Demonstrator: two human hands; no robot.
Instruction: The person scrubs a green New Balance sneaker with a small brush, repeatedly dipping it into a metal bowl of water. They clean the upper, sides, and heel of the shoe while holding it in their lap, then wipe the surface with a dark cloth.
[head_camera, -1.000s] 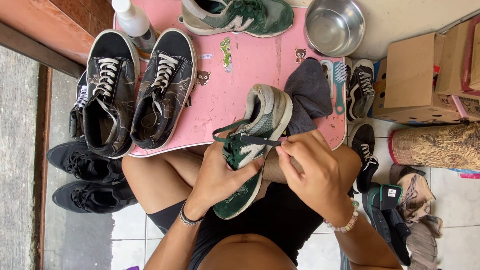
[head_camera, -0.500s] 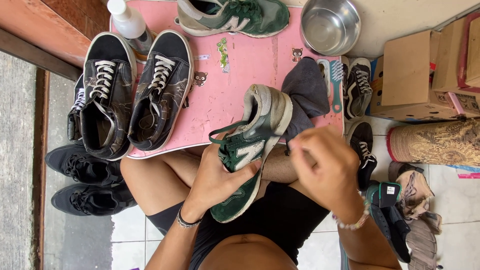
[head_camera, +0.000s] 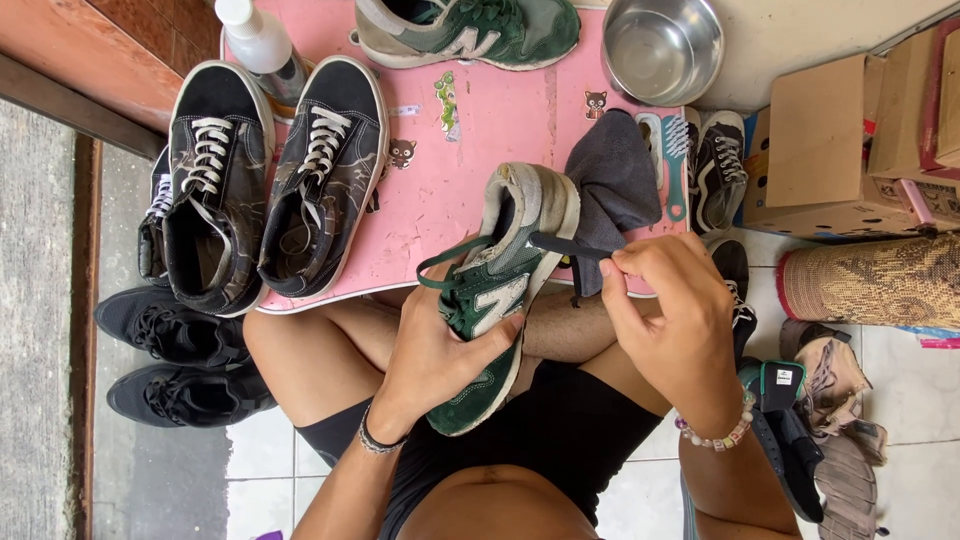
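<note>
Your left hand (head_camera: 440, 350) is wrapped around the side of a green sneaker (head_camera: 490, 300), palm under it, thumb across the pale logo on the upper; the grip is closed on the shoe. The sneaker sits over your lap, heel at 12 o'clock resting at the near edge of the pink table (head_camera: 470, 150), toe pointing to 6 o'clock. Your right hand (head_camera: 670, 320) is at 3 o'clock of the shoe, fingertips pinched shut on a dark green lace (head_camera: 570, 246) that runs taut from the shoe's top eyelets. A loop of the same lace hangs off the shoe at 9 o'clock.

On the table: a pair of black canvas sneakers (head_camera: 270, 180) with white laces at 9 to 10 o'clock of the held shoe, toes toward 12. The matching green sneaker (head_camera: 470, 30) lies on its side at 12 o'clock, at the table's far edge. A white squeeze bottle (head_camera: 255, 40) stands at 11 o'clock, just beside the black pair. A dark grey cloth (head_camera: 615, 185) is just behind the held shoe's heel at 1 o'clock, a teal brush (head_camera: 677, 160) beside it. A steel bowl (head_camera: 662, 45) sits at 1 o'clock, further off. Cardboard boxes (head_camera: 830, 150) are at 2 o'clock. More black shoes (head_camera: 170, 360) lie on the floor at 8 o'clock.
</note>
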